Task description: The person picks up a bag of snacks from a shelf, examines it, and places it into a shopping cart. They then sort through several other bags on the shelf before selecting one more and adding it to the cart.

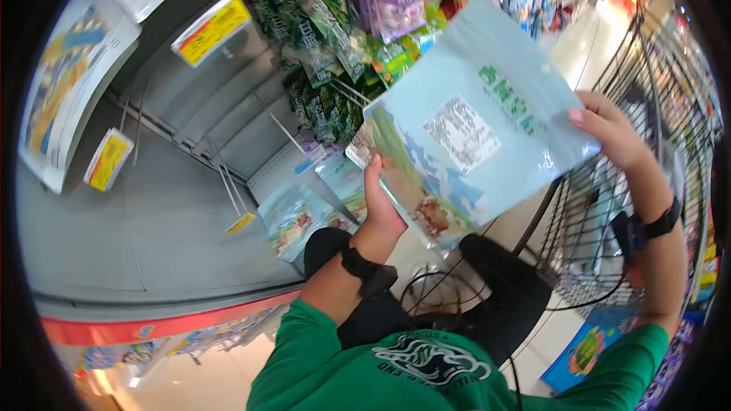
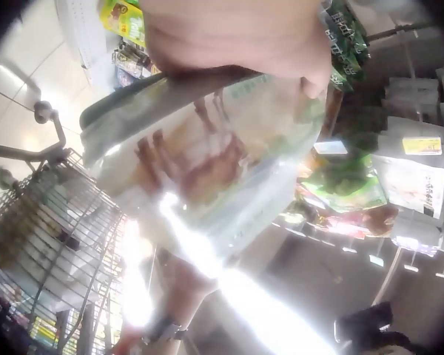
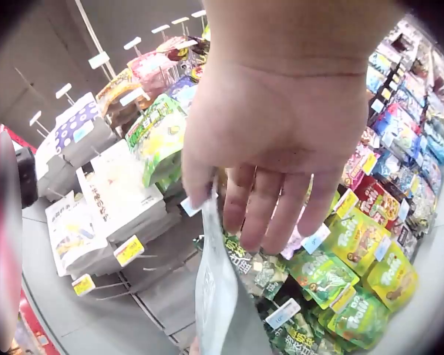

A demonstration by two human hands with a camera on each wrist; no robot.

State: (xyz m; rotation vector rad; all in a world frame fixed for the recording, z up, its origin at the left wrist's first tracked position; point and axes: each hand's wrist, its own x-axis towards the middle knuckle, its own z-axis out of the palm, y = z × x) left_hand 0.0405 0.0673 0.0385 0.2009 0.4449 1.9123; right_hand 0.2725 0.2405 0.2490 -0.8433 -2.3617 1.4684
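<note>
A light blue bag (image 1: 525, 160) with a square code, green lettering and a mountain picture is held up tilted between both hands. The left hand (image 1: 384, 209) grips its lower left edge, thumb on the printed side. At the opposite corner the right hand (image 1: 617, 133) pinches the bag. In the left wrist view the left hand (image 2: 237, 37) lies along the bag (image 2: 207, 163), whose animal picture shows. The right wrist view has the right hand (image 3: 281, 140) with its thumb on one side of the bag's thin edge (image 3: 218, 288) and its fingers on the other.
Similar bags (image 1: 293, 217) hang low on the shelf, beside green packets (image 1: 312, 30) and a purple packet (image 1: 392, 0). Grey shelving with yellow price tags (image 1: 213, 30) fills the left. A wire cart (image 1: 594, 236) stands close at the right. A dark cable hangs in front of the person.
</note>
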